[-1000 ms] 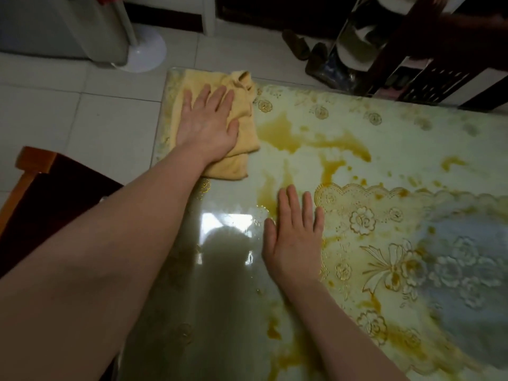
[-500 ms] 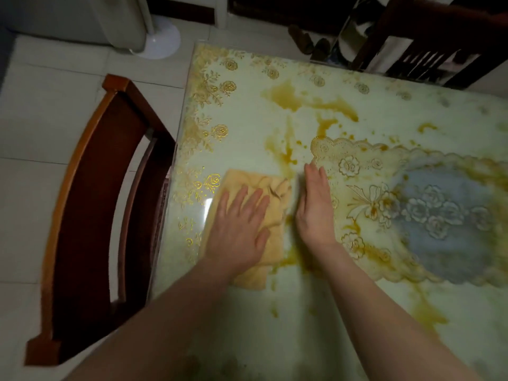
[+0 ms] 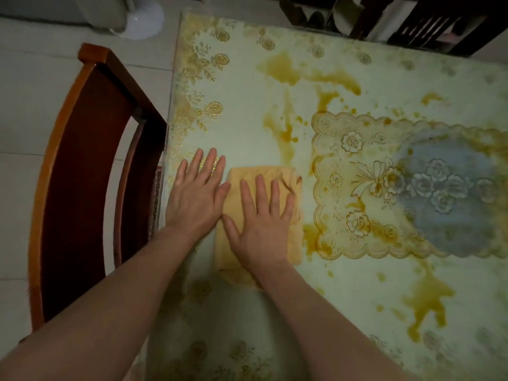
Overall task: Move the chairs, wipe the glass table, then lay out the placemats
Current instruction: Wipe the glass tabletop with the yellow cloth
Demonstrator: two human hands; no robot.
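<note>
The cloth (image 3: 261, 215) is pressed flat under the right hand (image 3: 261, 215), fingers spread, near the surface's (image 3: 357, 284) left edge. The left hand (image 3: 196, 199) is laid open just beside it. A chair (image 3: 79, 174) is set against that edge.

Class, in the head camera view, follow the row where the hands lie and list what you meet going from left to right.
Wooden chair → left hand → right hand flat on the yellow cloth → lace floral placemat.
</note>
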